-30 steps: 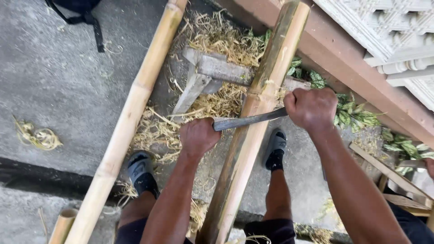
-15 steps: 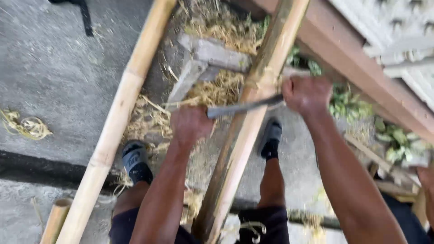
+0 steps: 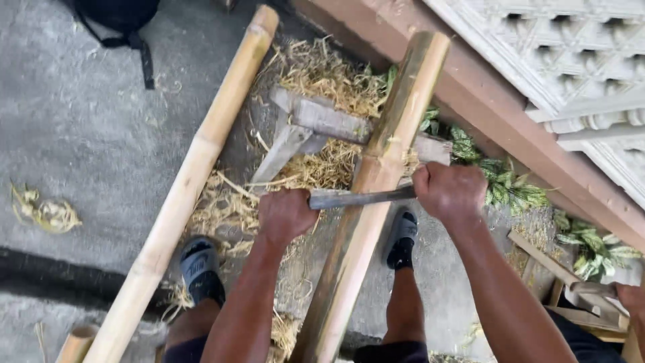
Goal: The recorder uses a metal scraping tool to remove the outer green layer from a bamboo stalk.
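While our left hand (image 3: pixel 285 215) and right hand (image 3: pixel 449 191) keep fingers clamped on the blade (image 3: pixel 361 197) laid across the bamboo pole (image 3: pixel 376 175), we judge scraping partly done: shavings (image 3: pixel 316 171) lie below, green skin remains.

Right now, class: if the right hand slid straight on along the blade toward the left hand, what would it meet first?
Probably the bamboo pole under the blade: it lies just beside the right hand, well before the left hand.

Both hands, left hand (image 3: pixel 285 215) and right hand (image 3: pixel 449 191), and the blade (image 3: pixel 363 197) now sit slightly lower on the bamboo pole (image 3: pixel 376 181), seemingly toward the frame's bottom
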